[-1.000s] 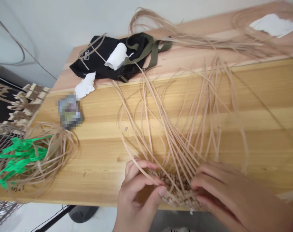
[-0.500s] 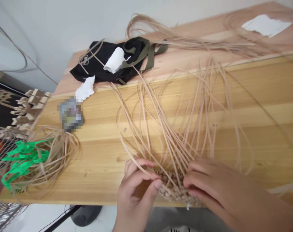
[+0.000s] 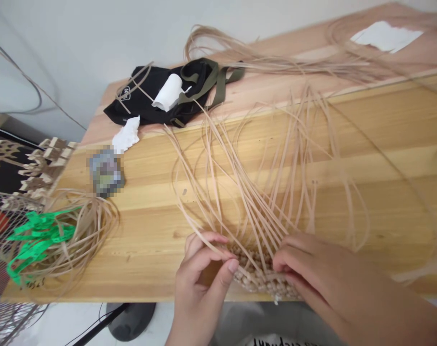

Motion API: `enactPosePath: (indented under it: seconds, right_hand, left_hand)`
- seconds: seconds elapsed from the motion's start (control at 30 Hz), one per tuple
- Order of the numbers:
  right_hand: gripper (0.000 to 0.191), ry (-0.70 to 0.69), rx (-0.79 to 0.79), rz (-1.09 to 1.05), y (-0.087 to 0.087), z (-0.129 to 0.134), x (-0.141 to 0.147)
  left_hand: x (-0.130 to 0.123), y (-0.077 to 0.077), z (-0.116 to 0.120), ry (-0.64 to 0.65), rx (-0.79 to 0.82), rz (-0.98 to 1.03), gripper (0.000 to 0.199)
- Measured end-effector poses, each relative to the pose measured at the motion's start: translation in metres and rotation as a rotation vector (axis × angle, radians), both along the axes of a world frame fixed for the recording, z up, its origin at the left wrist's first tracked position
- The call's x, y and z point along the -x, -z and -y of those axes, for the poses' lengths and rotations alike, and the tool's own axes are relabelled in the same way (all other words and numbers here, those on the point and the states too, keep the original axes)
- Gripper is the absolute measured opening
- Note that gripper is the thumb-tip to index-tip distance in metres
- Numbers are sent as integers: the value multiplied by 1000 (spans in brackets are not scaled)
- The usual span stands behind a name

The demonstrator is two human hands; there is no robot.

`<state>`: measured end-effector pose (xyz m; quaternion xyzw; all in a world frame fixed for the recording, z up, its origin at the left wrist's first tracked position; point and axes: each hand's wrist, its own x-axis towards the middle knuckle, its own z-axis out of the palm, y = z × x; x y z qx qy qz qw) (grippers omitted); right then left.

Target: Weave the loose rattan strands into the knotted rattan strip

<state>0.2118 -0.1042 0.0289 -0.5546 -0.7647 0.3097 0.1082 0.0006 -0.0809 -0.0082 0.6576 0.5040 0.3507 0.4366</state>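
A small woven rattan piece [image 3: 256,278] lies at the near edge of the wooden table [image 3: 150,230], with many long thin strands [image 3: 261,168] fanning up and away from it. My left hand [image 3: 200,283] pinches strands at the piece's left side between thumb and fingers. My right hand [image 3: 319,278] presses down on its right side, fingers curled over the weave and the strand bases. Part of the weave is hidden under my right hand.
A coil of rattan with green tape [image 3: 49,235] lies at the left edge. Behind it sit a blurred small object [image 3: 105,173], crumpled tissue [image 3: 127,134], a black bag [image 3: 175,93] with a paper roll, loose strands and white paper [image 3: 386,36] at the back.
Both hands and the woven piece have shifted slightly left and away along the table edge, still gripping. The view has tilted a little; nothing else moved.
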Motion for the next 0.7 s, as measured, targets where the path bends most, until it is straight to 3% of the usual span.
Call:
enactPosePath:
  seconds: [0.33,0.5,0.7]
  right_hand:
    - [26,-120,-384,176,-6,7,7]
    - [29,-90,-378,187,-10,8,8]
    - [22,-25,-206,130,-6,12,0]
  left_hand:
    - [1,1,-1,-12,37,31,7]
    - [1,3,0,-30,50,60,6]
    - [0,4,0,-64,80,75,6]
